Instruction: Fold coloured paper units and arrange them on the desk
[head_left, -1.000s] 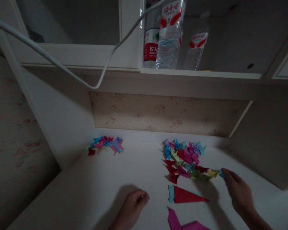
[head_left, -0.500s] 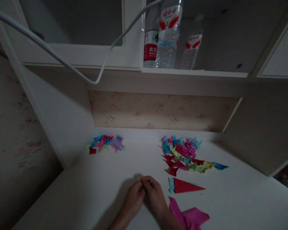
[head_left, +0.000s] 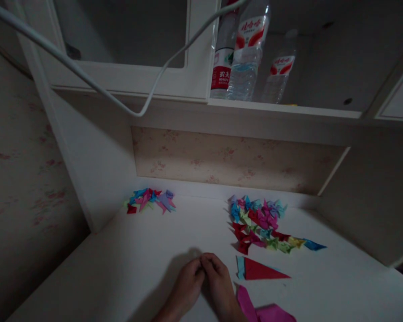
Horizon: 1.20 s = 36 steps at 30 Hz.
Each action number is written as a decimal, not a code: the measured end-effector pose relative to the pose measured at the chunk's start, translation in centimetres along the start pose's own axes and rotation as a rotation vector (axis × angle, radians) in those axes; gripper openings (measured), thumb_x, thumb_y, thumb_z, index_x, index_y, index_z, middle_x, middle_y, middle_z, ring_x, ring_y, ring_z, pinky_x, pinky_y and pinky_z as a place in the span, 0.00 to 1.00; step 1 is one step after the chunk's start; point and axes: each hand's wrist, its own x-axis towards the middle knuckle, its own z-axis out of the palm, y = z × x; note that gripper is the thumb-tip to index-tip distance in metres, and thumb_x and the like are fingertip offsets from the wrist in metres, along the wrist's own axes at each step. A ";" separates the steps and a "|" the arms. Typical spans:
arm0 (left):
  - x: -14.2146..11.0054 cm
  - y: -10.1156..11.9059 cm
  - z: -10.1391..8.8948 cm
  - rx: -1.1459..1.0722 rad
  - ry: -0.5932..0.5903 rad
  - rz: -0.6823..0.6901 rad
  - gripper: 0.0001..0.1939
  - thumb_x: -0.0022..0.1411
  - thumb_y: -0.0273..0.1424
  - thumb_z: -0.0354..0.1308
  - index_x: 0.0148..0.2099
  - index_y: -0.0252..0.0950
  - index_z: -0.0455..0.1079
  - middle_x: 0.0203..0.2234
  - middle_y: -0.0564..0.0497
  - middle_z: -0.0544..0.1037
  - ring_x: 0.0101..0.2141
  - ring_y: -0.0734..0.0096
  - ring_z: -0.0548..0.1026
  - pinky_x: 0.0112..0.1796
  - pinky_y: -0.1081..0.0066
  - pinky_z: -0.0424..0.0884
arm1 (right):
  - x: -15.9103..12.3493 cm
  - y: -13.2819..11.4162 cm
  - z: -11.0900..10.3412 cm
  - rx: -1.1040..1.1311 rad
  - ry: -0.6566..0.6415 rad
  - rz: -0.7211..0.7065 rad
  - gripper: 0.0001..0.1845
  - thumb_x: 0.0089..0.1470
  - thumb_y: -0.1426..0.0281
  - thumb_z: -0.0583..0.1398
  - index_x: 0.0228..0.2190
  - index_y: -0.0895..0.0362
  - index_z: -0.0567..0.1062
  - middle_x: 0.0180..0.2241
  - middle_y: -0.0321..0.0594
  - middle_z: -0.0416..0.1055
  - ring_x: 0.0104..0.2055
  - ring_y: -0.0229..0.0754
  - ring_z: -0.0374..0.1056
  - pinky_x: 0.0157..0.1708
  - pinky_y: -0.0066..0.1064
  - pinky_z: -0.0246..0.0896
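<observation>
My left hand [head_left: 189,281] and my right hand [head_left: 216,276] meet over the white desk [head_left: 137,268], fingers bent and pressed together at the tips. What they pinch, if anything, is hidden behind the fingers. Just right of my right hand lies a flat red folded paper triangle [head_left: 263,269] with a light blue strip [head_left: 241,267] at its wide end. Nearer to me, partly cut off by the bottom edge, is a magenta folded paper piece [head_left: 272,313] with pointed flaps.
Many small coloured folded paper pieces [head_left: 258,219] are clustered at the back right, a smaller pile [head_left: 151,200] at the back left. Overhead, a shelf holds plastic water bottles [head_left: 248,53]. A white cable [head_left: 100,87] hangs across the upper left.
The view has shifted and tilted slightly, so the desk things sit a little lower. My hands stay pressed together in nearly the same pose.
</observation>
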 end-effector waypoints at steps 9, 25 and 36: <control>0.2 -0.3 -0.1 0.002 0.015 -0.016 0.17 0.56 0.26 0.49 0.45 0.32 0.74 0.41 0.44 0.79 0.44 0.60 0.74 0.48 0.65 0.67 | 0.0 0.3 0.0 -0.022 0.006 -0.024 0.13 0.54 0.61 0.58 0.28 0.56 0.77 0.27 0.38 0.73 0.34 0.44 0.67 0.36 0.31 0.60; 0.2 -0.4 0.0 -0.014 0.004 -0.012 0.17 0.57 0.26 0.49 0.45 0.32 0.74 0.42 0.43 0.79 0.44 0.61 0.74 0.47 0.68 0.67 | 0.3 0.9 -0.2 -0.005 -0.012 -0.017 0.14 0.53 0.59 0.58 0.28 0.55 0.77 0.28 0.38 0.73 0.35 0.45 0.67 0.37 0.32 0.61; 0.1 -0.1 0.1 0.023 0.025 -0.017 0.18 0.57 0.24 0.47 0.45 0.31 0.74 0.40 0.43 0.79 0.42 0.61 0.75 0.46 0.67 0.68 | 0.0 0.3 -0.1 -0.018 -0.010 0.012 0.13 0.54 0.59 0.58 0.29 0.56 0.76 0.28 0.37 0.74 0.35 0.45 0.68 0.36 0.31 0.61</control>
